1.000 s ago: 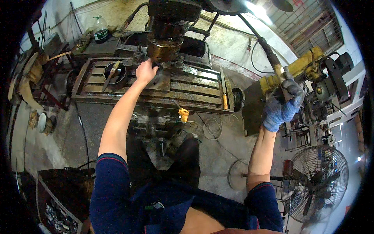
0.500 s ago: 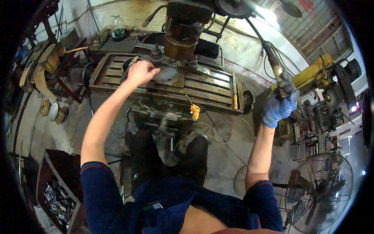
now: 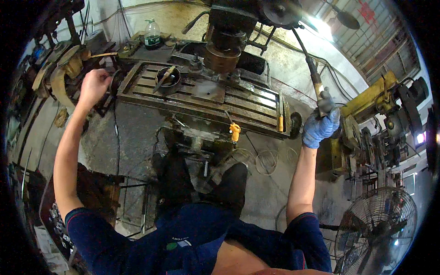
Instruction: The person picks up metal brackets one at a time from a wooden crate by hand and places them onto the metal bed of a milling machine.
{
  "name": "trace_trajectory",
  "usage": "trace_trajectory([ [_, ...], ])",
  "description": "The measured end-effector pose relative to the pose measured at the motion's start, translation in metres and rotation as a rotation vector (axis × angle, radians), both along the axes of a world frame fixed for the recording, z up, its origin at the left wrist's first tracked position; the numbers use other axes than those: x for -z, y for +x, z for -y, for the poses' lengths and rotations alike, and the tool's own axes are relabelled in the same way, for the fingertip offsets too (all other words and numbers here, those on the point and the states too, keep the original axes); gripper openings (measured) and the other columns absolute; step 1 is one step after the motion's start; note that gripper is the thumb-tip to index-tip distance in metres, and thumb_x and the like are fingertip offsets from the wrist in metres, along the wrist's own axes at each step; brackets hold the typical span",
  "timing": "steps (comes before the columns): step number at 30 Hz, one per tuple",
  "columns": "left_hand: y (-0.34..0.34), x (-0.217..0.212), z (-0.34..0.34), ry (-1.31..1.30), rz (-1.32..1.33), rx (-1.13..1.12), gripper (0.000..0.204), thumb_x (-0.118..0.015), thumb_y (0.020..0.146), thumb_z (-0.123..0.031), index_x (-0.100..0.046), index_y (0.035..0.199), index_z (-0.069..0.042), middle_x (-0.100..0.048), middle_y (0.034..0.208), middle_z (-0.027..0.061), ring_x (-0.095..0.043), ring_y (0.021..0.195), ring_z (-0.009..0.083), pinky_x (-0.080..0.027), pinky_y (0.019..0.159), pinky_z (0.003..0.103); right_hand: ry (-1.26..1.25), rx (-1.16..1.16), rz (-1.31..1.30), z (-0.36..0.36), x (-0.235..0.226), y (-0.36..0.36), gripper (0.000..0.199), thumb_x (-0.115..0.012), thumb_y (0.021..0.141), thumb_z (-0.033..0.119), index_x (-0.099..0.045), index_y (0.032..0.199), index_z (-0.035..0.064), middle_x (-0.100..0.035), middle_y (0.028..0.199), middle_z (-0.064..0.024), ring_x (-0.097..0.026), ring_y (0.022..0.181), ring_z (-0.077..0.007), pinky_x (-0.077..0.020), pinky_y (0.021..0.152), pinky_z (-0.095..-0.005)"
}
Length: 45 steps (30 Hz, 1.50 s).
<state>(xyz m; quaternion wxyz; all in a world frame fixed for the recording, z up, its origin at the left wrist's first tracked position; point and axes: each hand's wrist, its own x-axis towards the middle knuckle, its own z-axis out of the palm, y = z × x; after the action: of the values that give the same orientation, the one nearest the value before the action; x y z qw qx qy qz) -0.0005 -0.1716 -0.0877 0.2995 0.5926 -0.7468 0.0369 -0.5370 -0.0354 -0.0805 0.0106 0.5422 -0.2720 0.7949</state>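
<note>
My bare left hand (image 3: 95, 86) is out at the left end of the machine table (image 3: 183, 100), beside a dark handwheel (image 3: 116, 81). Its fingers are curled; whatever they hold, if anything, is hidden. My right hand (image 3: 321, 126), in a blue and grey glove, is wrapped round the lower end of a long lever (image 3: 314, 68) that slants down from the machine head. Below the spindle (image 3: 222, 57), a flat grey plate (image 3: 207, 90) lies on the slotted table. A dark bowl (image 3: 174, 87) with a wooden-handled brush (image 3: 165, 79) across it sits on the table's left part.
A yellow air gun (image 3: 235, 132) hangs at the table's front edge. A yellow-handled file (image 3: 281, 121) lies at its right end. A large fan (image 3: 376, 229) stands lower right. A plastic bottle (image 3: 152, 34) is behind at left. Coiled hose (image 3: 266, 161) lies on the floor.
My left hand has moved left, from above the table near the plate to the table's left end, uncovering the bowl and brush. My right hand stays on the lever. The view has shifted slightly.
</note>
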Motion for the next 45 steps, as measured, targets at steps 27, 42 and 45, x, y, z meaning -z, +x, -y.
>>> trace_trajectory([
  [27, 0.172, 0.028, -0.283, 0.642, -0.110, -0.236, 0.033, -0.065, 0.069, -0.016, -0.059, 0.095, 0.004, -0.063, 0.085, 0.0163, -0.061, 0.076, 0.0232, -0.048, 0.070, 0.033, 0.066, 0.564, -0.315, -0.003, -0.010, -0.041, 0.022, -0.049, 0.083, 0.016, -0.063, 0.087, -0.0008, -0.063, 0.086, -0.0123, -0.058, 0.080, -0.0241, -0.0442, 0.071, -0.0334],
  [42, 0.212, 0.148, -0.287, 1.036, 0.218, -0.310, 0.059, -0.070, 0.054, -0.015, -0.054, 0.110, -0.009, -0.056, 0.110, 0.0166, -0.049, 0.107, 0.0365, -0.032, 0.096, 0.046, -0.019, 0.170, -0.262, 0.001, -0.048, -0.015, 0.021, -0.045, 0.078, 0.011, -0.058, 0.083, -0.0043, -0.061, 0.093, -0.0176, -0.056, 0.096, -0.0301, -0.0403, 0.089, -0.0394],
  [45, 0.215, 0.163, -0.283, 1.013, 0.189, -0.330, 0.058, -0.070, 0.055, -0.013, -0.054, 0.110, -0.008, -0.056, 0.109, 0.0168, -0.049, 0.106, 0.0361, -0.033, 0.096, 0.045, -0.022, 0.207, -0.179, 0.002, -0.058, -0.016, 0.024, -0.049, 0.082, 0.017, -0.060, 0.084, -0.0041, -0.062, 0.088, -0.0160, -0.058, 0.091, -0.0274, -0.0402, 0.088, -0.0380],
])
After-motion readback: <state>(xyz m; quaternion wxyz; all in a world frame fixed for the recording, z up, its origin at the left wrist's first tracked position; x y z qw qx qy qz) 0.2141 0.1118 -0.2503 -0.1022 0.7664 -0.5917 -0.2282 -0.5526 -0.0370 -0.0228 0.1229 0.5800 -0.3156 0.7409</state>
